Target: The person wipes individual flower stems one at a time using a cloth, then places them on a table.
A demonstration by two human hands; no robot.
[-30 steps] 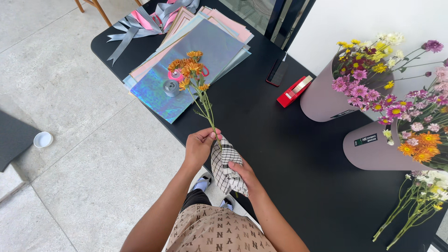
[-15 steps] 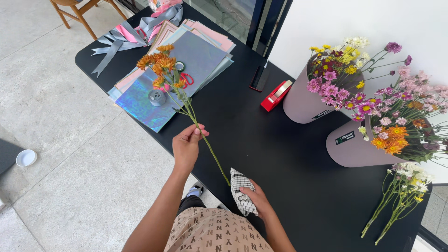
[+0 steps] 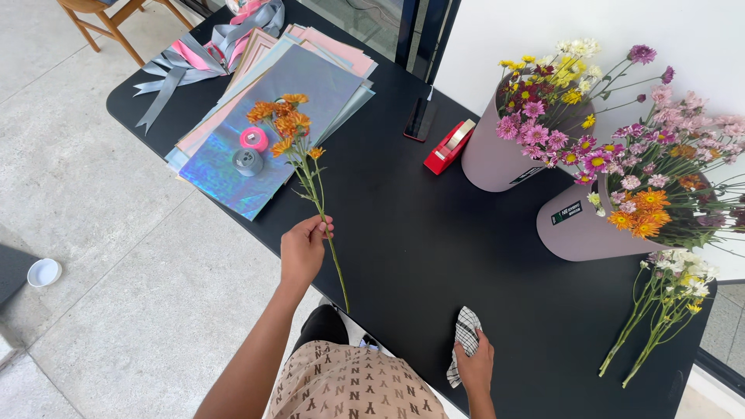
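Black table [image 3: 434, 256]: left hand [image 3: 303, 250] grips orange flower stem [image 3: 310, 174]; right hand [image 3: 475, 365] clutches checked cloth [image 3: 466, 332], near edge.

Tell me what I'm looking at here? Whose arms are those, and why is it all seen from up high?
A person wears a camera on their head, so you look down at their own arms. The left hand pinches a stem of orange flowers above the black table. The right hand has its grip on a checked black-and-white cloth at the table's edge. On the table lie shiny wrapping sheets, two small tape rolls, a red tape dispenser and two mauve buckets of mixed flowers.
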